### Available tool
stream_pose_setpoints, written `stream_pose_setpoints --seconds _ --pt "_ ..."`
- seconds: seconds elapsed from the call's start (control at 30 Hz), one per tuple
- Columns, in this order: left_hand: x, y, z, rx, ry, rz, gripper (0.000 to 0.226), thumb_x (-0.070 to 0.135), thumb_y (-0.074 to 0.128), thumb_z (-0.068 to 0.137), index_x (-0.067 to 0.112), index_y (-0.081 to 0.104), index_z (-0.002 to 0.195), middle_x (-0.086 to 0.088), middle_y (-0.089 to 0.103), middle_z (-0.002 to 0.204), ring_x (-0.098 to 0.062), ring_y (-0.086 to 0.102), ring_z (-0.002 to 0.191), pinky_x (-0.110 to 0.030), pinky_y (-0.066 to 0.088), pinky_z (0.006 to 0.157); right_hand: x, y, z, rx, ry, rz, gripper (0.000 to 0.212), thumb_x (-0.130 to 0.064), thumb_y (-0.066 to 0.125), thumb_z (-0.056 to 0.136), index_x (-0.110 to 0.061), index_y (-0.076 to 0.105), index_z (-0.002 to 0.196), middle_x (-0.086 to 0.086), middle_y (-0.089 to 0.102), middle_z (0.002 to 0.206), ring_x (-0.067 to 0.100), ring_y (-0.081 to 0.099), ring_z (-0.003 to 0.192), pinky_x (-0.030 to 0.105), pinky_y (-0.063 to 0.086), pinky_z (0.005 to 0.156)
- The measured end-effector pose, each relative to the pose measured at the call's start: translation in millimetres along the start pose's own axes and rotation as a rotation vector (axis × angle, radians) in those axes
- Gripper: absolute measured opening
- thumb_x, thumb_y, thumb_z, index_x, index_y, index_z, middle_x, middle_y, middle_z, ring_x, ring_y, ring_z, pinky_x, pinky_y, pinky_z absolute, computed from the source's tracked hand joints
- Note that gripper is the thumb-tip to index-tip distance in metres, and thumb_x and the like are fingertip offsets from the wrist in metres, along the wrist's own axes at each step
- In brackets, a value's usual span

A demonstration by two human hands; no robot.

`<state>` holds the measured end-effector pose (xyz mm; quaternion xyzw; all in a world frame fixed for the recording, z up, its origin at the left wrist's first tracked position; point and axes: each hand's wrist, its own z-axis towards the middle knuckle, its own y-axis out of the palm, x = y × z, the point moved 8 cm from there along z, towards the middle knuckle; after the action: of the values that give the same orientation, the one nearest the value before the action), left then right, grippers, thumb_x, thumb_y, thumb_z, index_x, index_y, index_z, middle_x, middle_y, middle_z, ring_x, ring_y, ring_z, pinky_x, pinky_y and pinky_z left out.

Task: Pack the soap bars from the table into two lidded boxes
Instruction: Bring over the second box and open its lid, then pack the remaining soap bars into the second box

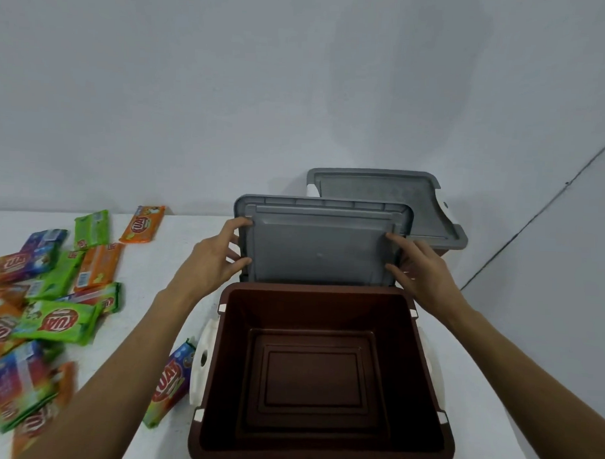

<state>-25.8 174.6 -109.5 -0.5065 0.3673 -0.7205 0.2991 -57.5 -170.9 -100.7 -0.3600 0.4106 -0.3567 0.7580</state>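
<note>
Left of the box (319, 309) is where all the soap lies, so L hand (218, 257) is the nearer one for the pick; R hand (419, 267) would have to cross the open box.

Status:
- Both hands hold the lid (321, 250), one per side edge, fingers hooked round the rim. Lid stands about upright at the box's far edge, inner face toward me.
- Box is open, nothing inside, front and centre on the surface (177, 245).
- 2nd lid (384, 194) lies flat behind and to the right, on what I take for the 2nd box (443, 251); only a brown sliver shows.

Soap:
- Pile (51, 306) spread over the left side, well apart from the box. Long axes mixed, several overlapping.
- Lone bar (170, 379) just beside the box's white side latch (202, 359), long axis roughly near-far, leaning a bit. My guess for the easiest 1st grab w/ L hand.

Counts: boxes 2, lids 2, hands 2. Bars approx a dozen; can't give an exact no., pile overlaps and the near-left corner is blurred.

Judgement: lid has to be parked before either hand is free. Packing not started, 0 bars in.
</note>
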Motion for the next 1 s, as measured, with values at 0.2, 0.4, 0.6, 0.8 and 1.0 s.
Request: stream_pose_setpoints --seconds 0.2,0.4,0.6,0.8,1.0 --pt "-3 2 -5 -0.002 0.012 0.032 0.071 0.026 0.071 0.084 0.039 0.025 0.136 -0.005 0.064 0.117 -0.016 0.069 0.077 -0.033 0.058 0.076 5 4 -5 -0.058 0.034 0.012 0.064 -0.016 0.070 0.085 -0.021 0.042 0.142 0.005 0.058 0.098 0.014 0.055 0.069 0.029 0.057 0.073" --pt "-14 3 -28 -0.014 -0.015 0.072 0.058 0.029 0.061 0.091 0.039 0.030 0.138 0.006 0.064 0.117 -0.012 0.067 0.082 -0.030 0.057 0.078 -10 -20 0 -0.007 0.043 -0.115 0.040 -0.020 0.061 0.091 -0.018 0.055 0.131 -0.006 0.057 0.077 0.010 0.048 0.061 0.019 0.041 0.059" --pt "-35 -5 -55 -0.030 -0.073 0.091 0.026 0.029 0.056 0.094 0.029 0.055 0.120 0.007 0.070 0.104 -0.009 0.065 0.080 -0.020 0.045 0.069 -54 -23 17 -0.014 -0.019 -0.126 0.024 -0.027 0.056 0.092 -0.016 0.065 0.112 0.002 0.070 0.082 0.013 0.056 0.059 0.018 0.043 0.053" --pt "-81 -32 -83 -0.057 -0.200 0.128 0.020 0.035 0.056 0.093 0.030 0.061 0.111 0.011 0.069 0.101 -0.005 0.063 0.081 -0.027 0.051 0.070 -143 25 64 -0.130 -0.185 -0.036 0.021 -0.031 0.056 0.090 -0.023 0.065 0.107 -0.006 0.064 0.076 0.020 0.063 0.071 0.035 0.053 0.064" --pt "-147 -78 -92 -0.022 -0.344 0.230 0.029 0.038 0.056 0.092 0.025 0.059 0.117 0.002 0.064 0.112 -0.015 0.061 0.094 -0.032 0.050 0.074 -232 101 124 -0.334 -0.282 -0.008 0.030 -0.038 0.046 0.094 -0.028 0.058 0.120 -0.008 0.061 0.091 0.013 0.056 0.083 0.034 0.050 0.075"
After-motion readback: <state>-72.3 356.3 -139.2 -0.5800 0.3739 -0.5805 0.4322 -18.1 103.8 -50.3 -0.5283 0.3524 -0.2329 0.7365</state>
